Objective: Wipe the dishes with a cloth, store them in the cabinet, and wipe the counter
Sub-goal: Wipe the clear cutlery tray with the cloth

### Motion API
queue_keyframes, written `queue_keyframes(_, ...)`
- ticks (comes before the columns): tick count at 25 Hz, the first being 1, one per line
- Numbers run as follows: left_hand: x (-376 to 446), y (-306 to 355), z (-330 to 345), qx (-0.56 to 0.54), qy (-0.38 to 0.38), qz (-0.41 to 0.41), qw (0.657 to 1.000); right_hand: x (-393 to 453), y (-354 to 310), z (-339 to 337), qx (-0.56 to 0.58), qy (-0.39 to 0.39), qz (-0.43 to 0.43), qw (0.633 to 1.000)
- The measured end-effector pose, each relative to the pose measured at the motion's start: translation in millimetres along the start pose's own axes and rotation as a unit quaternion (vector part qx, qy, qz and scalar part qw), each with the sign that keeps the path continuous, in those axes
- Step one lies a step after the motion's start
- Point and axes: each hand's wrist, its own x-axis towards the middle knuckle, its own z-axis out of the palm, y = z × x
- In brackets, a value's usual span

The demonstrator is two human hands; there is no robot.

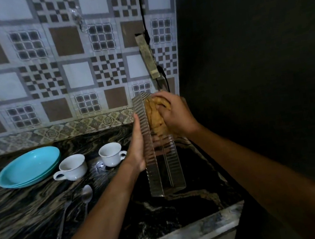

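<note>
A long clear ribbed glass tray [164, 172] is held tilted on its edge above the right part of the dark marble counter [34, 217]. My left hand [136, 145] holds its left side, fingers reaching behind it. My right hand [174, 112] grips a yellow-brown cloth [155, 117] and presses it inside the tray's upper end. Two stacked turquoise plates [29, 167] lie at the counter's left. Two white cups [72, 167] [111, 153] stand beside them. A spoon [86, 196] and a fork [62, 219] lie nearer the front.
A patterned tiled wall [61, 62] backs the counter. A power strip [147, 56] with black cables hangs on the tiles above the tray. A dark wall [257, 62] closes the right side. The counter's front edge [191, 235] runs below my arms.
</note>
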Motion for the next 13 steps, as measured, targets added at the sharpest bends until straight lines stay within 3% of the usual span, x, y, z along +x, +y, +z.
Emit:
queue_keyframes(1, -4, 4, 4, 0.007, -0.004, 0.002, 1.000, 7, -3, 1, -0.099, 0.000, -0.062, 0.993)
queue_keyframes(4, -13, 16, 11, 0.010, -0.003, 0.033, 0.999, 21, -15, 3, -0.393, -0.066, -0.175, 0.901)
queue_keyframes(8, -10, 22, 8, 0.012, 0.005, 0.097, 0.995, 22, -38, -1, -0.437, -0.165, -0.155, 0.870)
queue_keyframes(11, -8, 32, 6, -0.054, -0.013, 0.109, 0.992, -1, -41, 2, -0.447, -0.233, -0.179, 0.845)
queue_keyframes(13, -7, 34, 4, -0.034, -0.002, 0.108, 0.994, -17, -35, 3, -0.446, -0.283, -0.158, 0.834)
